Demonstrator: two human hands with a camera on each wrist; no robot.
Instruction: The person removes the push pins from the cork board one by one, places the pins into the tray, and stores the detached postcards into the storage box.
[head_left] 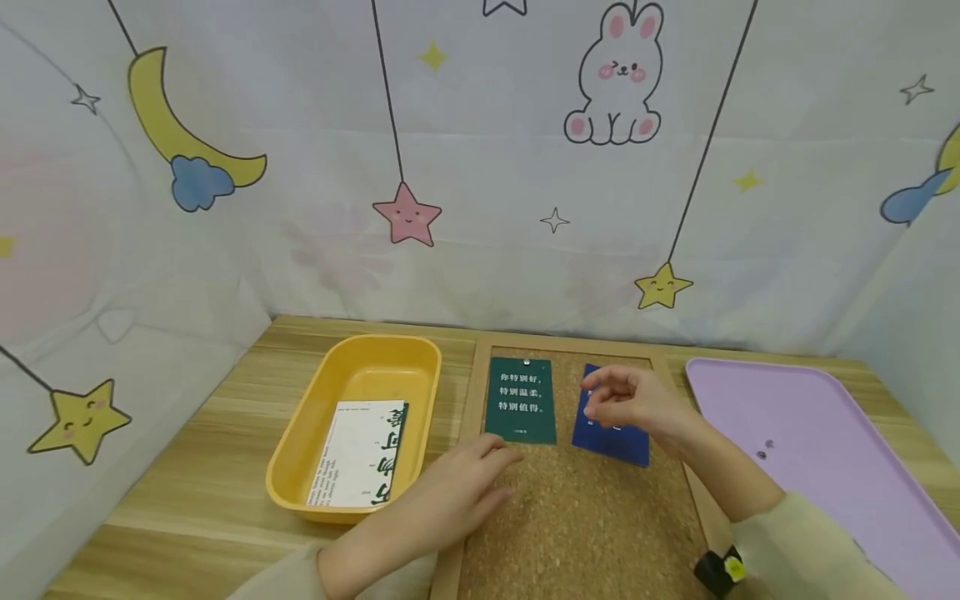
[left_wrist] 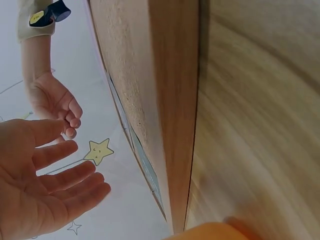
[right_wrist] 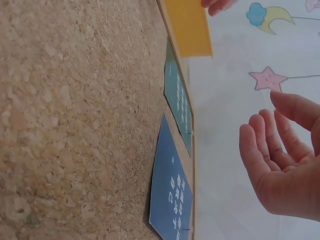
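Note:
A cork board (head_left: pixel 570 517) with a wooden frame lies on the table. Near its top, a green card (head_left: pixel 521 417) with white writing has a pin at its upper edge. Beside it lies a tilted blue card (head_left: pixel 626 446), partly hidden by my right hand (head_left: pixel 637 404); a small pin (right_wrist: pixel 186 229) shows at its edge in the right wrist view. That hand hovers above the blue card, fingers loosely bent and holding nothing. My left hand (head_left: pixel 468 483) is over the board's left edge, below the green card; the left wrist view shows its fingers (left_wrist: pixel 82 200) spread and empty.
Left of the board stands a yellow bin (head_left: pixel 435 375) with white printed cards (head_left: pixel 356 458) inside. A purple tray (head_left: pixel 825 433) at right holds small pins (head_left: pixel 762 455). Behind the table hangs a patterned white cloth (head_left: pixel 495 275).

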